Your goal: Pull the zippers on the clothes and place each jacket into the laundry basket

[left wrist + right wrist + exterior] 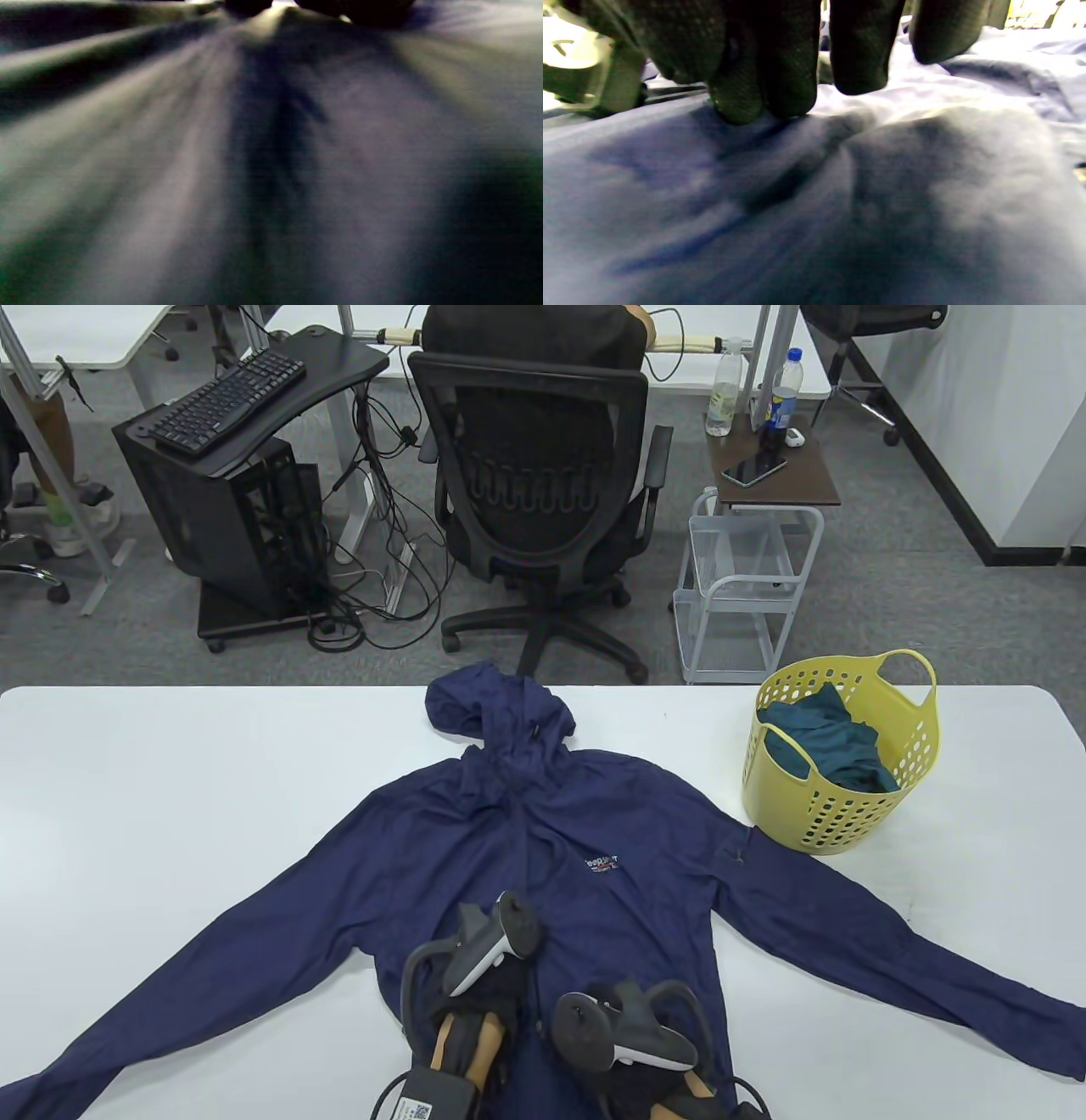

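A navy hooded jacket (611, 814) lies spread front-up on the white table (170, 780), hood pointing away and sleeves out to both sides. My left hand (496, 976) rests on the jacket's centre line near the hem, its fingers hidden under the tracker. The left wrist view shows only blurred navy cloth (271, 169) and dark fingers (352, 8) at the top edge. My right hand (624, 1035) sits just right of the left one, nearer the hem. Its gloved fingertips (780, 97) press down on the cloth (882, 203), which wrinkles beneath them.
A yellow laundry basket (814, 814) stands at the table's far right with a teal garment (836, 746) inside. Beyond the far edge are an office chair (543, 475) and a wire cart (747, 585).
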`<state>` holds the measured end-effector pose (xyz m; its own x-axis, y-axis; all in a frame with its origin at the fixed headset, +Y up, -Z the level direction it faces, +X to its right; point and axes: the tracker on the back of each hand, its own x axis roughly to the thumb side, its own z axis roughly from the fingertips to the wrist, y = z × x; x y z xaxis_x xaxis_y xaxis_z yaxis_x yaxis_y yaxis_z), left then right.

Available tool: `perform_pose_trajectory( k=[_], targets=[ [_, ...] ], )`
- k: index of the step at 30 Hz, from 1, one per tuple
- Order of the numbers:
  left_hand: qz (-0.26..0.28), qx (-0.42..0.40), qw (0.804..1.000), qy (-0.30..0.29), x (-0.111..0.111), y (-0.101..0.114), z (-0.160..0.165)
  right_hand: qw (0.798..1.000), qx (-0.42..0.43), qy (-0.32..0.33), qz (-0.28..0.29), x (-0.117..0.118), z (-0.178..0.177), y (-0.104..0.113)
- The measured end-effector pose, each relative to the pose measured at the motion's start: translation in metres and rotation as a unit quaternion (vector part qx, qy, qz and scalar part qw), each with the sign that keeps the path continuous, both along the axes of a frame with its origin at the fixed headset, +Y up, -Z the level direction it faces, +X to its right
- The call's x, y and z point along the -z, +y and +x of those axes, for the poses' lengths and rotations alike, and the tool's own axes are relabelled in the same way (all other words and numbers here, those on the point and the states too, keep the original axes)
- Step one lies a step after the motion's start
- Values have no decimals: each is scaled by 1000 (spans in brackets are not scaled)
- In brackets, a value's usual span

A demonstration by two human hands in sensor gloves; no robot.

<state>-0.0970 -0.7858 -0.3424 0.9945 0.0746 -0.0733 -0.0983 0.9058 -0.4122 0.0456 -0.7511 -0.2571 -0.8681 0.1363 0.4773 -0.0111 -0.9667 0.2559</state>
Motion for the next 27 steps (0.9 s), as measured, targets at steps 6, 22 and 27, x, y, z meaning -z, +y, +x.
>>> perform_pose_trajectory(
  k=[6, 22, 27],
  targets=[
    [17, -10, 1000, -23, -10, 11, 3, 997, 26, -48, -59, 13, 13, -12],
    [5, -7, 995, -97, -44, 27, 68, 972, 116, -196, -52, 61, 81, -26],
    [-59, 17, 992, -109, -35, 10, 64, 978, 110, -176, -23, 56, 79, -23]
  ],
)
